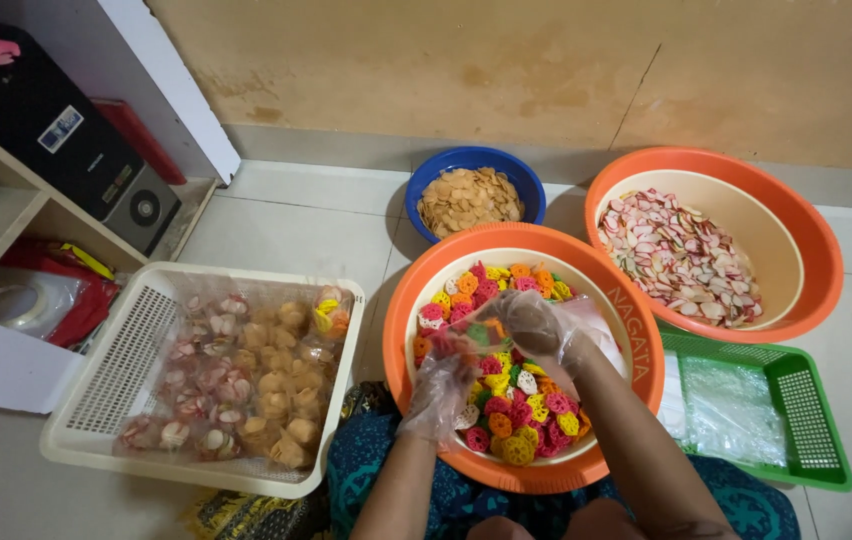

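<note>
Both my hands wear clear plastic gloves and work over an orange basin (636, 330) full of multicoloured flower-shaped crackers (521, 420). My left hand (441, 385) holds one side of a small clear plastic bag (481, 335) with a few coloured crackers in it. My right hand (536, 325) grips the bag's other side, fingers closed at its mouth. The bag hangs just above the pile of crackers.
A blue bowl (426, 175) of pale tan crackers and a second orange basin (806, 235) of white-and-pink crackers stand behind. A cream basket (111, 370) of filled bags sits left, a green basket (811, 400) with clear bags right. A white shelf unit (6, 360) stands far left.
</note>
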